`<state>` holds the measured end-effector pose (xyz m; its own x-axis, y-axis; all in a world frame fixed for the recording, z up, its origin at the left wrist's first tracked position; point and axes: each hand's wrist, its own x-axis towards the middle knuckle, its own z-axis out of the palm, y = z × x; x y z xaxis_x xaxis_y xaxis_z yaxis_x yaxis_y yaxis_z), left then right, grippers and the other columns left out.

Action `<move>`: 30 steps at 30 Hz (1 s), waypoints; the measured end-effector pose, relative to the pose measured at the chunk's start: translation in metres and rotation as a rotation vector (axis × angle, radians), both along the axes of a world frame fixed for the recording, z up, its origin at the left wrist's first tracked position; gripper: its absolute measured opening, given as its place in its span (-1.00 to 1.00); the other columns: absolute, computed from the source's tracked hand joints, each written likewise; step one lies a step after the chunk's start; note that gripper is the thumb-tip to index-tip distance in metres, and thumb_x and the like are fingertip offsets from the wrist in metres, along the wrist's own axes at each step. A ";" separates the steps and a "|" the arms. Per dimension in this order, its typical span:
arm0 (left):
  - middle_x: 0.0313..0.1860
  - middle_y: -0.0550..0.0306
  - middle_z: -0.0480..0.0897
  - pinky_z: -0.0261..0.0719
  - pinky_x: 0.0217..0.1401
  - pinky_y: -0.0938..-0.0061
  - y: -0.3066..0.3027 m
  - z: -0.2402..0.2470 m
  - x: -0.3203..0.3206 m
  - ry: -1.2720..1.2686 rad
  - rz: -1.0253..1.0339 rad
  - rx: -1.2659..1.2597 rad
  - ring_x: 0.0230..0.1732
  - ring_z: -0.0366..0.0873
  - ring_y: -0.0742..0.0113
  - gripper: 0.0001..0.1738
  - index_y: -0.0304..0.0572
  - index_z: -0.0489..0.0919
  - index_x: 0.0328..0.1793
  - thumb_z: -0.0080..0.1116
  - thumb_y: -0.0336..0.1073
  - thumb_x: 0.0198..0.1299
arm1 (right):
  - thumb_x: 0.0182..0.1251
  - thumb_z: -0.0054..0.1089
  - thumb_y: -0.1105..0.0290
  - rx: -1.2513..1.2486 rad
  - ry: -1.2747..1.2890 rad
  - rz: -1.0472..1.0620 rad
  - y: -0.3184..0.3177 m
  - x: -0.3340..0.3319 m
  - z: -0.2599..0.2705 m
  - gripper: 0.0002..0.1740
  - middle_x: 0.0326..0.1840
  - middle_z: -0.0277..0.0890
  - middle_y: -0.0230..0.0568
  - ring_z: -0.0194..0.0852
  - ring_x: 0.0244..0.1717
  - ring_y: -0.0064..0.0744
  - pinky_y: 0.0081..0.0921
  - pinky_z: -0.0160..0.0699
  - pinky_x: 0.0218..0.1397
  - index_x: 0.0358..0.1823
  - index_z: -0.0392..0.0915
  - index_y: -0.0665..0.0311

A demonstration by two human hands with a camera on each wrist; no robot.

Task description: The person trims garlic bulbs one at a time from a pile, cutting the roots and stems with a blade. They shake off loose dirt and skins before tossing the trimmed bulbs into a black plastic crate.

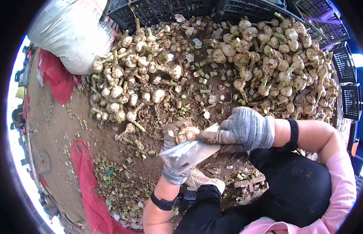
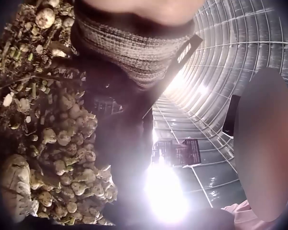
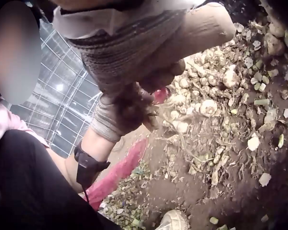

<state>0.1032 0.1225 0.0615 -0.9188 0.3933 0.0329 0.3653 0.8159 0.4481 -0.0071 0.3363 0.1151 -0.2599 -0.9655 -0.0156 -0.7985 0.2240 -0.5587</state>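
Observation:
In the head view my left hand (image 1: 169,143), in a grey knitted glove, holds a soil-stained garlic bulb (image 1: 187,134) low in front of me. The broad metal blade of a knife (image 1: 191,155) crosses over that hand and hides part of it. My right hand (image 1: 248,129), also gloved, grips the knife close beside the bulb. The knife's pale wooden handle (image 3: 208,28) sticks out past the right fist in the right wrist view. There, the left glove (image 3: 116,117) sits just below the right one. The left wrist view shows mostly a dark, blurred glove (image 2: 134,52).
Garlic bulbs with stalks lie in a left heap (image 1: 123,78) and a larger right heap (image 1: 283,66). Cut green stalk pieces (image 1: 205,91) and skins litter the soil. Black crates (image 1: 166,13), a white sack (image 1: 72,37) and red netting (image 1: 86,175) stand or lie around.

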 end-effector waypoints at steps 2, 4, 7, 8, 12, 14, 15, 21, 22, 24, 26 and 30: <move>-0.19 -0.01 0.59 0.57 0.02 0.27 0.006 0.025 0.011 -0.441 0.460 1.112 -0.13 0.58 0.15 -0.44 -0.06 0.46 0.05 0.28 0.12 0.06 | 0.34 0.07 0.17 0.170 -0.038 -0.188 0.025 -0.011 -0.021 -0.39 -0.47 0.55 -0.10 0.54 -0.57 -0.17 -0.31 0.49 -0.52 0.42 0.22 -0.02; -0.18 -0.08 0.57 0.60 -0.02 0.32 0.003 0.027 0.016 -0.660 0.698 1.664 -0.12 0.58 0.13 -0.38 -0.15 0.39 0.10 0.32 0.08 0.08 | 0.40 0.03 0.13 0.352 -0.205 -0.573 0.061 -0.031 -0.053 -0.43 -0.36 0.63 -0.08 0.64 -0.41 -0.14 -0.27 0.54 -0.35 0.40 0.25 0.05; -0.16 0.12 0.53 0.59 -0.12 0.46 -0.001 0.016 -0.007 -0.067 0.182 0.796 -0.19 0.56 0.33 -0.40 -0.10 0.40 0.01 0.52 -0.40 -0.15 | 0.43 -0.01 0.12 0.335 -0.483 -0.520 0.068 -0.015 -0.044 -0.41 -0.03 0.60 -0.03 0.61 -0.06 -0.21 -0.32 0.52 0.04 0.41 0.22 0.19; -0.16 0.12 0.53 0.59 -0.12 0.46 -0.002 0.016 -0.014 -0.049 0.174 0.800 -0.19 0.56 0.33 -0.40 -0.10 0.40 0.01 0.52 -0.40 -0.15 | 0.46 -0.06 0.13 0.153 -0.592 -0.489 0.065 -0.014 -0.044 -0.40 0.13 0.53 0.06 0.57 0.09 -0.16 -0.33 0.45 0.18 0.45 0.17 0.17; -0.44 0.17 0.54 0.52 -0.20 0.33 -0.013 0.019 -0.014 -0.351 0.048 0.847 -0.34 0.52 0.20 -0.65 -0.10 0.48 -0.37 0.50 -0.26 -0.15 | 0.49 -0.09 0.10 0.106 -1.007 -0.316 0.036 -0.015 0.005 -0.39 0.35 0.35 0.01 0.26 0.38 -0.25 -0.40 0.18 0.41 0.42 0.19 0.30; -0.50 0.17 0.52 0.51 -0.22 0.33 -0.013 0.028 -0.020 -0.036 -0.208 0.422 -0.38 0.53 0.18 -0.69 -0.05 0.49 -0.46 0.47 -0.19 -0.12 | 0.47 -0.03 0.12 0.046 -1.045 -0.274 0.024 -0.012 0.020 -0.39 0.35 0.35 0.01 0.23 0.40 -0.30 -0.43 0.13 0.43 0.42 0.21 0.30; -0.53 0.17 0.52 0.52 -0.24 0.32 -0.011 0.029 -0.020 0.010 -0.205 0.439 -0.42 0.53 0.17 -0.72 -0.02 0.51 -0.50 0.46 -0.20 -0.13 | 0.47 -0.03 0.11 0.106 -1.096 -0.283 0.023 -0.013 0.021 -0.39 0.29 0.41 -0.02 0.31 0.31 -0.34 -0.45 0.23 0.36 0.41 0.21 0.29; -0.35 0.20 0.61 0.63 -0.19 0.38 -0.044 0.013 -0.004 -0.045 0.550 0.940 -0.27 0.61 0.29 -0.87 -0.08 0.57 -0.33 0.20 -0.24 0.17 | 0.40 0.02 -0.04 0.530 -0.986 -0.597 0.077 -0.009 -0.059 -0.33 -0.21 0.57 -0.23 0.48 -0.31 -0.49 -0.52 0.52 -0.22 0.41 0.26 0.18; -0.27 0.16 0.62 0.62 -0.14 0.39 -0.048 0.000 -0.006 -0.180 0.640 1.135 -0.23 0.61 0.30 -0.85 -0.09 0.57 -0.24 0.23 -0.23 0.17 | 0.38 0.05 -0.08 0.504 -0.996 -0.635 0.087 -0.004 -0.065 -0.31 -0.26 0.57 -0.22 0.47 -0.36 -0.47 -0.52 0.52 -0.25 0.41 0.27 0.15; -0.17 0.10 0.63 0.59 0.02 0.38 -0.038 -0.001 -0.032 -0.404 0.721 1.493 -0.13 0.59 0.33 -0.68 -0.10 0.56 -0.04 0.35 -0.25 0.10 | 0.38 0.03 -0.09 0.461 -1.057 -0.632 0.081 0.007 -0.068 -0.31 -0.26 0.56 -0.22 0.45 -0.35 -0.48 -0.52 0.51 -0.23 0.42 0.26 0.11; 0.04 0.02 0.54 0.55 0.15 0.39 0.011 0.025 -0.056 -0.222 0.324 1.314 0.09 0.50 0.25 -0.49 -0.15 0.47 0.13 0.40 -0.29 0.05 | 0.39 0.02 -0.08 0.420 -1.159 -0.574 0.069 0.008 -0.072 -0.34 -0.32 0.54 -0.27 0.44 -0.35 -0.53 -0.52 0.48 -0.25 0.42 0.26 0.07; 0.33 -0.02 0.31 0.46 0.28 0.42 0.004 0.005 -0.117 -0.297 0.437 0.975 0.24 0.40 0.24 -0.31 -0.03 0.29 0.37 0.28 -0.44 0.09 | 0.42 0.01 -0.04 0.445 -1.241 -0.592 0.054 0.003 -0.058 -0.37 -0.45 0.46 -0.37 0.39 -0.40 -0.58 -0.53 0.44 -0.34 0.43 0.25 0.05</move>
